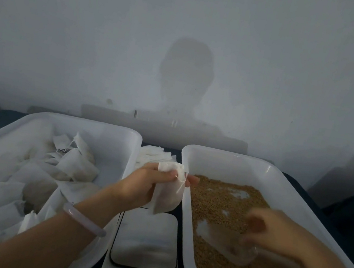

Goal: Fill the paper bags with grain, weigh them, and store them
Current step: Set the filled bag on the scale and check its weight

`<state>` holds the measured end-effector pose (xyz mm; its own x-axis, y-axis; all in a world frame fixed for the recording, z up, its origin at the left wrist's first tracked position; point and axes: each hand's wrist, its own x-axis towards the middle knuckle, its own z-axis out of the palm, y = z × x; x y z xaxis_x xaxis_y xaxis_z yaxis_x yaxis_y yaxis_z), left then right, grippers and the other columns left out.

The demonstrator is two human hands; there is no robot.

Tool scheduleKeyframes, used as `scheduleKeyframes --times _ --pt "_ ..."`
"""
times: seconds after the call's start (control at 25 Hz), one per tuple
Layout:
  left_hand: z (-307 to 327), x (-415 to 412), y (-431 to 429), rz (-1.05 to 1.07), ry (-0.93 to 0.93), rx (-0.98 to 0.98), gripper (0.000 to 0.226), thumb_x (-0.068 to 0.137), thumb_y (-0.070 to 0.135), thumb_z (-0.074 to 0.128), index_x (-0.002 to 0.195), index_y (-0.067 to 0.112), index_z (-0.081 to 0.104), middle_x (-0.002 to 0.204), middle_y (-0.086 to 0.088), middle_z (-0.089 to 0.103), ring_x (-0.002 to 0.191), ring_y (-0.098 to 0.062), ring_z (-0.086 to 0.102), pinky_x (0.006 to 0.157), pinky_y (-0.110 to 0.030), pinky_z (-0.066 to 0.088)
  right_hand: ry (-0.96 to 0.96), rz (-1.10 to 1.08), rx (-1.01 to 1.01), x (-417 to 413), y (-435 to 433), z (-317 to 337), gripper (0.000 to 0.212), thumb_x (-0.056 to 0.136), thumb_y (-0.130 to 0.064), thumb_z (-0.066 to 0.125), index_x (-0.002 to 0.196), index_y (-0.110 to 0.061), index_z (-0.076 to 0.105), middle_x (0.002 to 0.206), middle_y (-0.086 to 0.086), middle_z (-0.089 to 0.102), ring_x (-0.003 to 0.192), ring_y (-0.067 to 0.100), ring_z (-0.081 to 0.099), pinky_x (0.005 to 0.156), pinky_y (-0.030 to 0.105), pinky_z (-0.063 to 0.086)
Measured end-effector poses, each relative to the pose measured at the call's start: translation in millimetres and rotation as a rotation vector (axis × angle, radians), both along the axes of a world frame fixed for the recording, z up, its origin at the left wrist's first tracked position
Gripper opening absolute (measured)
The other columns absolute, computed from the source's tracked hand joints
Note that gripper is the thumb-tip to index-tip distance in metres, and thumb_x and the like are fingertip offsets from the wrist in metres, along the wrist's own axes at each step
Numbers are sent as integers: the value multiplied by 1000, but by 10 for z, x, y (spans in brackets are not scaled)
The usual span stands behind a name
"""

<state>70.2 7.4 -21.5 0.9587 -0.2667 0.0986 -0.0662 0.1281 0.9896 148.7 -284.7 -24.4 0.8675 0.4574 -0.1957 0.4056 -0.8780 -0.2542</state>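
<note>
Sensibly, the left hand [148, 183] pinches a bag [168, 196] above the scale [146, 239], beside the grain [229, 204] at three o'clock, where the blurred right hand [277, 231] grips a scoop [223, 241].

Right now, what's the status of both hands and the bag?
Left hand grips paper bag, near scale. Right hand blurred, low in grain tray at clear scoop. Nothing in the way.

Person, two bare forearms in view. Left hand [148, 185]: thumbnail visible, short and plain. Left wrist wears one bangle [83, 219]: smooth, rounded, pale pink, translucent, and sits loosely. Right hand [272, 231]: motion-blurred, finger detail unreadable. Right forearm bare up to the frame edge.
</note>
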Motion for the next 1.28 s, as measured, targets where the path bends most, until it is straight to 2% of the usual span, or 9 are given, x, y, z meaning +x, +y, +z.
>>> scheduleKeyframes --times 0.16,0.28,0.44,0.64,0.76,0.88,1.0,1.16,1.28 --pt "29 9 41 -60 -56 218 50 84 30 46 131 13 49 146 11 41 133 -4 37 110 -29 31 2 218 476 -257 720 333 48 57 -76 64 100 -55 57 101 -37 59 94 -18 54 73 9 46" --pt "25 -2 141 -123 -61 352 44 93 32 48 135 17 44 156 8 18 143 -4 14 118 -32 14 68 355 558 -341 1180 286 35 64 -49 77 95 -50 62 96 -29 65 88 -10 59 67 13 50" --pt "22 -58 253 -215 -91 597 33 97 35 38 129 33 46 150 7 32 141 -1 17 115 -24 18 -43 300 620 -314 1420 79 13 70 -30 80 73 -26 68 66 -9 65 60 6 60 57 28 50" --pt "12 -36 346 132 7 901 26 86 39 63 105 27 48 119 6 57 111 -10 50 100 -30 38 23 353 411 -333 1458 -165 10 75 -34 75 71 -30 67 63 -12 64 61 1 61 81 26 47" --pt "1 -64 373 21 57 1229 67 65 57 75 120 32 46 111 17 55 104 -4 45 110 -38 12 -19 361 365 -364 1482 -214 30 81 -35 69 53 -34 58 52 -15 56 52 1 54 97 45 45" --pt "-73 -18 277 2 -67 1478 35 73 50 71 96 27 59 89 11 54 97 -11 48 112 -47 -7 -52 337 364 -347 1496 -231 35 82 -37 69 53 -28 52 49 -11 50 48 3 48 98 51 42" --pt "-109 22 228 65 -163 1453 14 83 35 64 79 29 52 79 12 49 96 -13 51 116 -46 0 -124 358 307 -356 1521 -220 41 87 -39 59 52 -25 43 51 -10 43 53 3 39 102 39 36" --pt "-169 31 254 59 -176 1427 17 83 23 59 75 29 45 80 8 50 95 -18 53 115 -44 6 -170 395 142 -389 1560 -146 37 87 -34 53 56 -26 36 58 -10 41 61 4 33 77 30 25" --pt "-173 44 251 53 -203 1434 24 78 29 65 70 31 43 73 12 49 83 -16 52 111 -37 21 -186 404 69 -350 1592 -116 32 88 -34 53 59 -29 39 61 -10 44 61 1 36 101 35 24"
